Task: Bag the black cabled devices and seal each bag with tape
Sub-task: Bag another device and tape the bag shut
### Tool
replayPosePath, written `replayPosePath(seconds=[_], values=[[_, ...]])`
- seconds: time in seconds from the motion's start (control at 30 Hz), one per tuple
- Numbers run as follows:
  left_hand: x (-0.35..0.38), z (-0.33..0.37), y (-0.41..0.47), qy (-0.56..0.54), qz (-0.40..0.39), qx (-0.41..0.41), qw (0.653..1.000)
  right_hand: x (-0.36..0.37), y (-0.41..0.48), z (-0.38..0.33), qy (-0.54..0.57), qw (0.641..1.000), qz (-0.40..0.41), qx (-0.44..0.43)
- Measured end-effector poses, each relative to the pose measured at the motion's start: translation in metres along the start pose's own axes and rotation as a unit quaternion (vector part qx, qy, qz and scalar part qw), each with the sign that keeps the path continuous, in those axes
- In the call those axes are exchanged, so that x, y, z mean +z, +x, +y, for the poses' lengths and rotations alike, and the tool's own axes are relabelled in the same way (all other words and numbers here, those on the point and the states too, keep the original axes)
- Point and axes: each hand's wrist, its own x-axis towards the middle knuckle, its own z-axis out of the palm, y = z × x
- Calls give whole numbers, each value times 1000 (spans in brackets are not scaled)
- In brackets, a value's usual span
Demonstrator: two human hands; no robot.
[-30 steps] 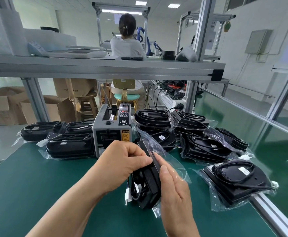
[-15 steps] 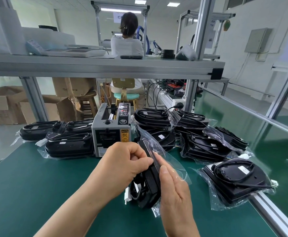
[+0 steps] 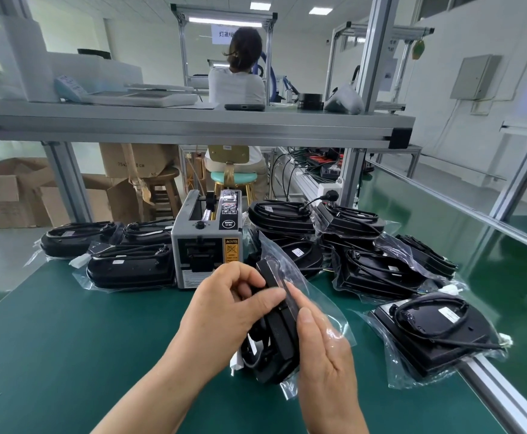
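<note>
Both hands (image 3: 274, 324) hold a bagged black device (image 3: 279, 333) above the table (image 3: 68, 339).

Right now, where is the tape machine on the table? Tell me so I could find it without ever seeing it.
Find the green table, then its far edge under the metal shelf. The tape machine stands there in the middle of the row of black devices in clear bags. It is the only grey box, with a yellow caution sticker on its front.
</note>
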Motion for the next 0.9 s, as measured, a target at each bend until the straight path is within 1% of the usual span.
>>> replayPosePath(seconds=[0.1, 0.27, 0.37, 0.5, 0.63, 0.7, 0.8, 0.9], values=[[-2, 0, 1, 8, 0, -13, 1000, 0, -1, 1, 4, 1000, -4, 6], [-4, 1, 5, -44, -9, -21, 999, 1, -1, 1, -8, 1000, -14, -4], [0, -2, 2, -49, 15, -25, 998, 1, -2, 3, -2, 1000, -8, -10], [5, -5, -4, -30, 49, -28, 998, 1, -7, 11, 22, 999, -11, -22], [0, -7, -2, -48, 19, -39, 998, 2, -6, 17, 8, 998, -33, -62], [-4, -11, 1, -36, 7, -23, 999, 2, 0, 24, 1, 997, -35, -71], [-10, -22, 3, 17, 15, 18, 1000, 3, 4, 34, 0, 996, -79, -45], [-11, -34, -3, 31, 9, 33, 999, 1, -6, 45, 13, 993, -115, -13]])
